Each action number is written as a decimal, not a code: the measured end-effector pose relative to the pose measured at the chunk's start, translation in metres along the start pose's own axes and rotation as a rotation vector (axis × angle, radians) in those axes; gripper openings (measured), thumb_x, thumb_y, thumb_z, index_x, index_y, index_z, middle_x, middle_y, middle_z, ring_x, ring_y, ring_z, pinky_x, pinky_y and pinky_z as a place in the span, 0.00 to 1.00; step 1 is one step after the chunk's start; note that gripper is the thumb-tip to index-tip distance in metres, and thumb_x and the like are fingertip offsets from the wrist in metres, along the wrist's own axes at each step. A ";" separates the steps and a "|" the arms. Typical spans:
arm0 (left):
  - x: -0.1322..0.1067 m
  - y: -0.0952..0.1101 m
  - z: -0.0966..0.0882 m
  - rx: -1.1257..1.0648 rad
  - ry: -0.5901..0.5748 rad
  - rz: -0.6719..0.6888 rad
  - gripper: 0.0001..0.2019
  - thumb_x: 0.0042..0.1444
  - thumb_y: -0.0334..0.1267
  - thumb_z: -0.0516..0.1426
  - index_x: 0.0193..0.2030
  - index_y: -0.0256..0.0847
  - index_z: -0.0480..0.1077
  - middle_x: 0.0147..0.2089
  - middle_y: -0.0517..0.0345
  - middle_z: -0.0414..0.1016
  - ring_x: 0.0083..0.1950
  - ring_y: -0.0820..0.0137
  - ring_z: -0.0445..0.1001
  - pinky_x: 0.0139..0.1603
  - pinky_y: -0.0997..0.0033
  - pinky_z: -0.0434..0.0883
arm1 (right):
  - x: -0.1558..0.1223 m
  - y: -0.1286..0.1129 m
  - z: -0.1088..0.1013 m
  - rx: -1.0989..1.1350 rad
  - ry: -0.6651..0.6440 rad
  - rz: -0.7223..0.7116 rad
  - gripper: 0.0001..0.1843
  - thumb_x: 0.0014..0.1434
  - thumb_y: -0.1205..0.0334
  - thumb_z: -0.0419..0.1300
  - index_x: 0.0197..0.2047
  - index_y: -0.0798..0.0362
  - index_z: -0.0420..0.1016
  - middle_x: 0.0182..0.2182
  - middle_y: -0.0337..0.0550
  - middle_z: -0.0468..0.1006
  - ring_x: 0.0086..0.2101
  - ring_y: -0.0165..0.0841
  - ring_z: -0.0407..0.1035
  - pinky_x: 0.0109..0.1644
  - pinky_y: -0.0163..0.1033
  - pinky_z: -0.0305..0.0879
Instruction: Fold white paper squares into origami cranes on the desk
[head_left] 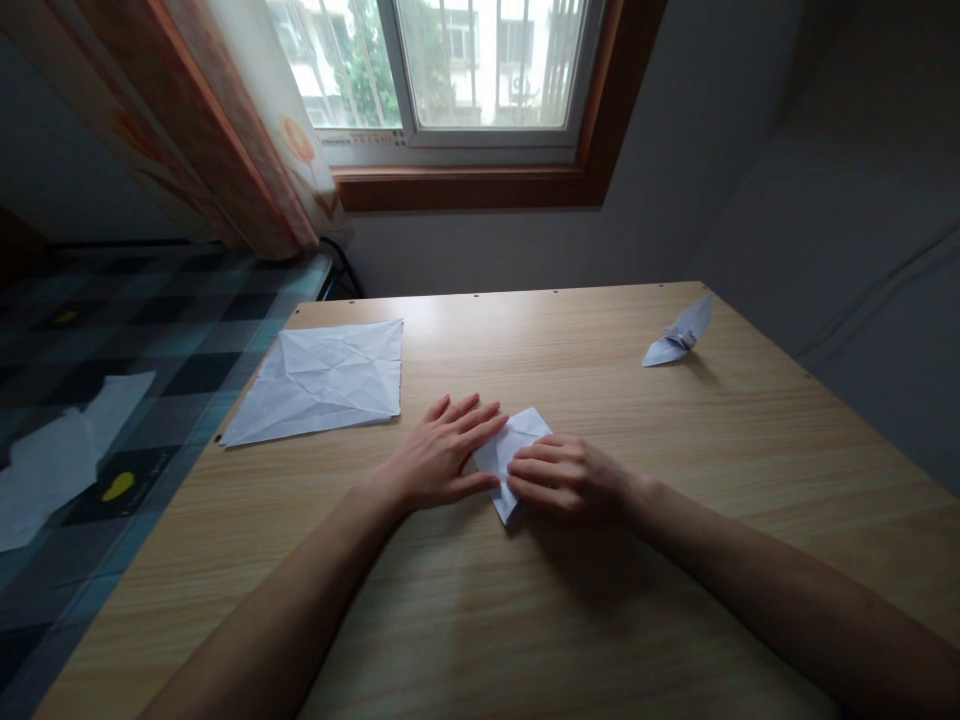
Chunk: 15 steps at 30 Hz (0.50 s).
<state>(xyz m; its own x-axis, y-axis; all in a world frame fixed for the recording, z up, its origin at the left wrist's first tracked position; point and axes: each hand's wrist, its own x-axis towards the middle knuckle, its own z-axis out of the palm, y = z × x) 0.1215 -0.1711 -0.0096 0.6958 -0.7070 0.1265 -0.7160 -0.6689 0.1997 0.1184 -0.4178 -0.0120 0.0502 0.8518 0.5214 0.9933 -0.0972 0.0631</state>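
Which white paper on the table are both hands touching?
The small folded white paper; the large creased white sheet and winged white paper figure lie untouched.

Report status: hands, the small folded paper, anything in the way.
Left hand spread, right hand curled, both on the folded paper. Paper on table, partly covered. Creased sheet left, paper figure far right; neither in the way.

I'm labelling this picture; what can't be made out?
Head view:
Small folded white paper: partly covered by the bare left hand and bare right hand.
Irregular white paper on the blue-black checked cloth: cut off by the left edge.
Pointed white paper figure: finer creases too small.
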 end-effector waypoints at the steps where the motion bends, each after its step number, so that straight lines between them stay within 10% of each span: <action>1: 0.000 0.000 -0.001 -0.021 0.029 0.005 0.35 0.57 0.57 0.57 0.68 0.45 0.58 0.68 0.45 0.60 0.69 0.48 0.58 0.66 0.41 0.55 | -0.001 0.000 0.000 0.030 0.025 0.030 0.06 0.65 0.70 0.55 0.41 0.56 0.72 0.35 0.48 0.79 0.37 0.35 0.74 0.38 0.39 0.69; 9: 0.009 0.004 0.003 -0.217 0.426 0.006 0.14 0.57 0.46 0.61 0.47 0.41 0.75 0.47 0.49 0.79 0.49 0.62 0.75 0.52 0.58 0.71 | 0.001 0.000 0.004 0.379 0.529 0.664 0.04 0.62 0.65 0.59 0.37 0.51 0.75 0.31 0.42 0.81 0.31 0.32 0.75 0.36 0.35 0.71; 15: 0.015 0.012 0.009 -0.156 0.435 -0.006 0.09 0.62 0.35 0.55 0.34 0.42 0.76 0.34 0.55 0.79 0.36 0.69 0.73 0.41 0.67 0.71 | 0.001 0.003 0.009 0.514 0.498 0.805 0.05 0.60 0.61 0.61 0.36 0.52 0.76 0.31 0.42 0.81 0.31 0.33 0.75 0.36 0.36 0.72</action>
<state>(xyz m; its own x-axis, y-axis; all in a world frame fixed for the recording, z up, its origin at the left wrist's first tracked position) 0.1225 -0.1916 -0.0142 0.6825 -0.5193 0.5144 -0.7184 -0.6064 0.3410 0.1228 -0.4130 -0.0190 0.7760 0.3174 0.5451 0.6180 -0.2093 -0.7578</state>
